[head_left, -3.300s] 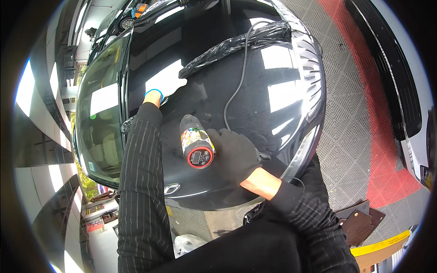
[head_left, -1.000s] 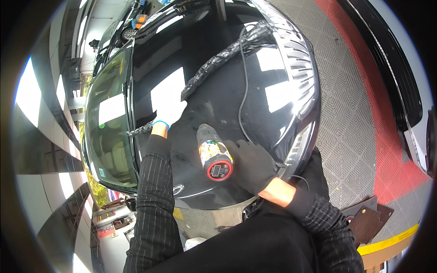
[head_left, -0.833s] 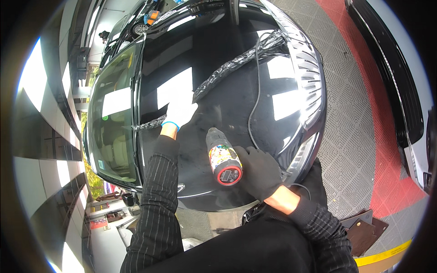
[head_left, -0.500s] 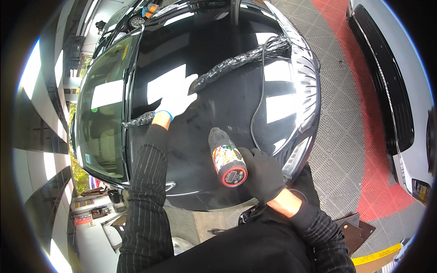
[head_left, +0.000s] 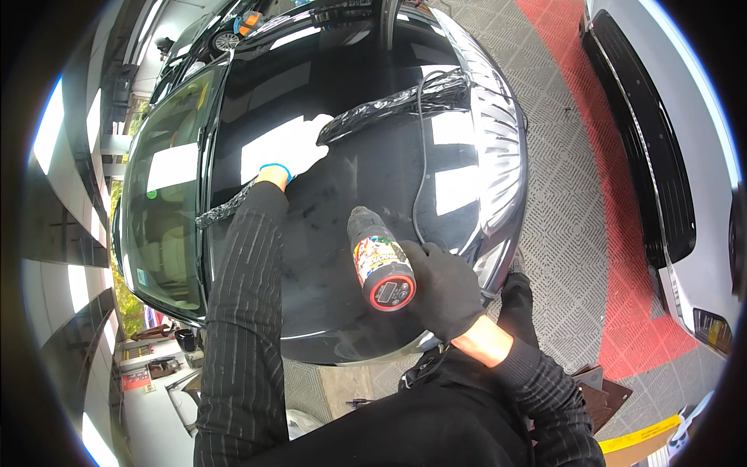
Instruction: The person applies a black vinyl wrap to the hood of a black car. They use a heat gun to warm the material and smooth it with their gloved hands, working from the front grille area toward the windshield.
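Note:
A black car's hood (head_left: 319, 233) fills the middle, with a crumpled ridge of dark glossy film (head_left: 397, 101) running across it from the front grille. My left hand (head_left: 299, 154), in a white glove with a blue cuff, lies with fingers stretched out at the ridge's inner end. Behind its wrist, more bunched film (head_left: 222, 210) runs to the windshield. My right hand (head_left: 445, 292), black-gloved, grips a heat gun (head_left: 379, 261) with a colourful wrap and a red-ringed display at its rear. The nozzle points over the hood; the handle is hidden in the glove.
A cord (head_left: 420, 175) curves across the hood near the grille (head_left: 502, 148). To the right stands a light-coloured car (head_left: 685, 101), beyond a grey and red tiled floor (head_left: 572, 194). A yellow-edged box (head_left: 642, 436) sits at lower right.
The whole view has shifted a little, moving the car leftward in it. My left hand has slid slightly along the film; the heat gun's nozzle has shifted slightly over the hood.

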A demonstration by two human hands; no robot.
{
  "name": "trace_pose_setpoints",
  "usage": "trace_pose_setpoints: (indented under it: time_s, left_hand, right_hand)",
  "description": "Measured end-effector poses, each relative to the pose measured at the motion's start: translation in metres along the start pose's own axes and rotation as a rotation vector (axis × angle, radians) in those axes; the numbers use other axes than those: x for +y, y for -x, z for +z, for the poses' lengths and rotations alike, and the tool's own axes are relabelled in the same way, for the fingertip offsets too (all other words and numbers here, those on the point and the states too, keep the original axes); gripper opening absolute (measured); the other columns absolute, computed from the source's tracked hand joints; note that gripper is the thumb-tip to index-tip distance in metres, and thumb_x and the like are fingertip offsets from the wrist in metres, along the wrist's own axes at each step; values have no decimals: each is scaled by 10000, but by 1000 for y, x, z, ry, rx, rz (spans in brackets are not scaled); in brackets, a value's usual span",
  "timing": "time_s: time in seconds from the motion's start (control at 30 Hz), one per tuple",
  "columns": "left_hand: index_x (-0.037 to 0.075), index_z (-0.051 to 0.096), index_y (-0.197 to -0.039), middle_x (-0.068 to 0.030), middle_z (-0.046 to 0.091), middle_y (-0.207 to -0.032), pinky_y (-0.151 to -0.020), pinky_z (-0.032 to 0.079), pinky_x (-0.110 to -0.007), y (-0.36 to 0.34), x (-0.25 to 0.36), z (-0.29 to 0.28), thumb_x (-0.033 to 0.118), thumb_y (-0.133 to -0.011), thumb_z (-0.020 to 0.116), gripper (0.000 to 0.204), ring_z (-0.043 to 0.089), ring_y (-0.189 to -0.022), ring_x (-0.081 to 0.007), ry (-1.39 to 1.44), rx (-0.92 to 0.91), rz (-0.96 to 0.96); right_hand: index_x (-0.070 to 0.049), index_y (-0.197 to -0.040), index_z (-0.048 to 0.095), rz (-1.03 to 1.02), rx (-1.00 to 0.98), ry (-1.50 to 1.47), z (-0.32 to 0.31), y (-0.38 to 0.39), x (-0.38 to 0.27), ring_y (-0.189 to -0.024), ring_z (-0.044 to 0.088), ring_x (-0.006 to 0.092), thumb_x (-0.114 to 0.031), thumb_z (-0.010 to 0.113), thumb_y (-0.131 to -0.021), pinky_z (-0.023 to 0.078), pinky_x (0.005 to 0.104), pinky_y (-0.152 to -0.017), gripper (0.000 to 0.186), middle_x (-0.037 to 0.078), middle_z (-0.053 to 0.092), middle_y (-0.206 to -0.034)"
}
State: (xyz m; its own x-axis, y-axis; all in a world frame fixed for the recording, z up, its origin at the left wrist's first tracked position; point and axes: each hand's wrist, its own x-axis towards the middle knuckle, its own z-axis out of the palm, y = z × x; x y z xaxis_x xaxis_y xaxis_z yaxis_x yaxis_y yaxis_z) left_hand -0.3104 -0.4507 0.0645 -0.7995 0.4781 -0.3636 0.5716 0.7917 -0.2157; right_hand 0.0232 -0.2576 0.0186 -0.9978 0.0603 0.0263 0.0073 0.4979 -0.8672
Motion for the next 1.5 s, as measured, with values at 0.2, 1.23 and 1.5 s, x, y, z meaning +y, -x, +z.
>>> trace_pose_setpoints:
  time_s: [0.2,1.23,1.5]
  left_hand:
    - [196,636,-1407,-191,582,-1449,-1096,503,-520,-8,-11,10,390,-894,742,558,577,-1347,-405,-233,-21,-9]
    - [206,670,-1447,-118,480,-1662,-1208,444,-439,-22,-13,24,499,-916,760,614,509,-1488,-301,-237,15,-49]
    - [123,464,-1636,-160,493,-1655,-1254,382,-406,-30,-28,36,372,-872,790,867,480,-1513,-335,-233,11,-10]
  right_hand:
    - [-96,-1238,665,-13,-47,-15,-15,-6,15,-908,723,368,-275,848,-848,581,484,-778,468,149,710,-970]
    - [-85,-1117,643,-46,70,-99,1,-12,8,-830,701,324,-191,762,-851,541,453,-745,311,116,663,-900]
    - [-87,-1117,645,-71,116,-74,20,-27,8,-829,707,308,-168,755,-842,540,450,-741,308,105,659,-888]
